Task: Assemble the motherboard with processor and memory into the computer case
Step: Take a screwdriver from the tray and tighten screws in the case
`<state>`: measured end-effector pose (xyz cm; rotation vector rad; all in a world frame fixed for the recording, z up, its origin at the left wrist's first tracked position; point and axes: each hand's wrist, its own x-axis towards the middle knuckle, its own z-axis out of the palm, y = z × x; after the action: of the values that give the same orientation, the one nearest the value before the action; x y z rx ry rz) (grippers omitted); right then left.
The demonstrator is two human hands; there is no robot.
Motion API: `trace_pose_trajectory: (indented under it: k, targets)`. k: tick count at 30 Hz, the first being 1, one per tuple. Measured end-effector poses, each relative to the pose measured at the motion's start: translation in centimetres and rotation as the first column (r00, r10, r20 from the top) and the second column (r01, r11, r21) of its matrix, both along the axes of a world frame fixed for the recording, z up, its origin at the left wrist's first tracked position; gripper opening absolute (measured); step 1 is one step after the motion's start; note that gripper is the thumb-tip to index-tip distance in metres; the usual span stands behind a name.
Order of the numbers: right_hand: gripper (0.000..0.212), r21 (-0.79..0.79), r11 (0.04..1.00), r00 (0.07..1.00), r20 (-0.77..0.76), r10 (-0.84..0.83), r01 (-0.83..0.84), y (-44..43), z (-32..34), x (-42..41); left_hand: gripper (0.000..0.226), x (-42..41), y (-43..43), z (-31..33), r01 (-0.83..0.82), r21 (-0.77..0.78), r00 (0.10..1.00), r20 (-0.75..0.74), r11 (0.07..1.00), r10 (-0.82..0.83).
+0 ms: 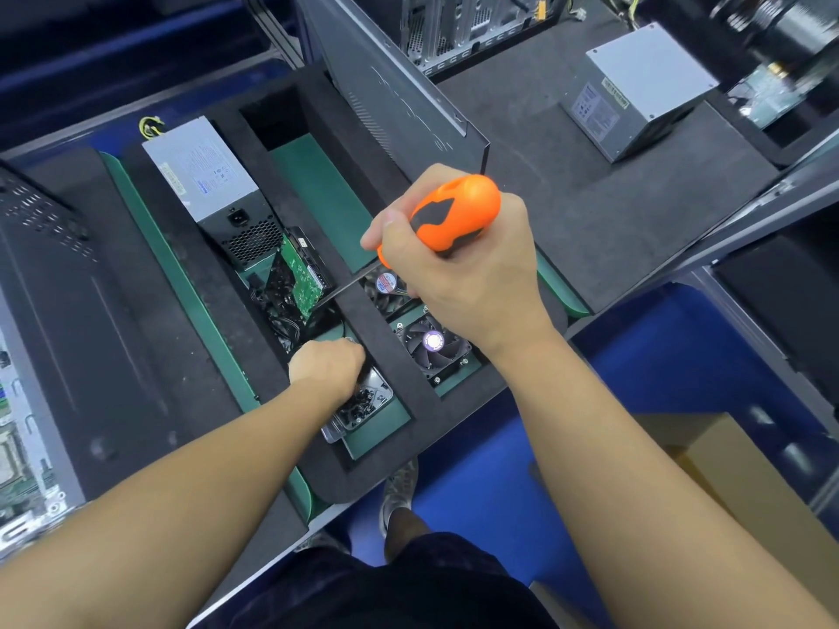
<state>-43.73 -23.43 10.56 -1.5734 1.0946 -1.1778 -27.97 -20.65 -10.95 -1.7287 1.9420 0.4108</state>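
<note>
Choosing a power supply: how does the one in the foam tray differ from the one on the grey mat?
The power supply in the foam tray sits slotted beside other parts; the power supply on the mat stands alone. The tray one shows its black socket and vent grille; the mat one shows neither. Yellow wires show behind the tray one, none by the mat one. Both are grey metal boxes with labels.

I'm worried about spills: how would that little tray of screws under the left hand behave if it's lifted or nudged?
The screw tray looks shallow and thin, so it is probably light; its loose screws would likely spill if tilted. Foam walls close around it, so a nudge probably cannot slide it far.
</note>
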Motion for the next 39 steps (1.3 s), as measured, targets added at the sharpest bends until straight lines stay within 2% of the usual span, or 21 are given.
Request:
trace_pose_trajectory:
  k: [2, 5, 8, 11, 14, 17, 20, 24, 26, 28, 31, 34, 39]
  targets:
    - [0.018, -0.002, 1.0, 1.0, -0.006, -0.014, 0.014, 0.1, 0.1, 0.0, 0.014, 0.4, 0.0, 0.3, -0.024, -0.002, 0.999, -0.04, 1.0, 0.024]
    - [0.017, -0.014, 1.0, 1.0, -0.016, -0.01, 0.01, 0.1, 0.6, 0.0, 0.023, 0.6, 0.0, 1.0, -0.047, 0.001, 0.992, -0.114, 0.999, 0.047]
    - [0.019, -0.039, 0.999, 1.0, -0.029, -0.003, 0.002, 0.0, 1.6, 0.2, 0.013, 0.7, -0.1, 2.3, -0.177, 0.038, 0.932, -0.313, 0.984, 0.18]
    - [0.023, -0.094, 0.996, 1.0, 0.0, 0.004, -0.004, -0.7, 3.7, 1.0, 0.011, 1.3, -0.3, 4.5, -0.375, 0.102, 0.73, -0.58, 0.921, 0.361]
    - [0.031, -0.15, 0.987, 0.995, 0.07, 0.076, -0.065, -1.7, 6.7, 3.4, 0.008, 3.0, -0.4, 7.5, -0.528, 0.114, 0.58, -0.675, 0.841, 0.455]
    - [0.033, -0.211, 0.975, 0.99, 0.105, 0.097, -0.073, -2.3, 9.4, 6.3, 0.005, 5.3, -0.2, 10.0, -0.704, 0.128, 0.384, -0.759, 0.699, 0.525]
    - [0.035, -0.306, 0.95, 0.985, 0.135, 0.105, -0.06, -1.9, 12.3, 9.2, 0.017, 7.4, 0.1, 13.1, -0.817, 0.196, 0.128, -0.856, 0.543, 0.502]
    - [0.034, -0.404, 0.915, 0.974, 0.206, 0.091, 0.0, -0.3, 16.7, 13.8, 0.008, 11.7, 1.2, 18.1, -0.859, 0.247, -0.05, -0.912, 0.447, 0.408]
    - [0.033, -0.445, 0.896, 0.969, 0.223, 0.104, 0.007, 0.7, 18.5, 16.5, 0.007, 15.1, 2.8, 20.1, -0.882, 0.215, -0.064, -0.936, 0.419, 0.345]
    - [0.031, -0.47, 0.882, 0.959, 0.25, 0.138, -0.004, 2.3, 19.8, 19.5, 0.011, 19.3, 5.3, 21.5, -0.903, 0.152, -0.012, -0.944, 0.401, 0.33]
    - [0.032, -0.484, 0.874, 0.945, 0.264, 0.195, -0.045, 5.0, 20.1, 24.7, 0.012, 26.3, 10.0, 22.2, -0.947, 0.075, 0.04, -0.937, 0.312, 0.346]
    - [0.042, -0.477, 0.873, 0.943, 0.237, 0.233, -0.096, 7.7, 19.0, 29.8, 0.007, 32.3, 14.9, 21.0, -0.97, 0.046, 0.053, -0.919, 0.238, 0.39]
    - [0.042, -0.408, 0.901, 0.953, 0.184, 0.24, -0.148, 10.4, 16.6, 36.2, 0.012, 38.8, 19.5, 17.6, -0.979, 0.005, 0.092, -0.879, 0.204, 0.468]
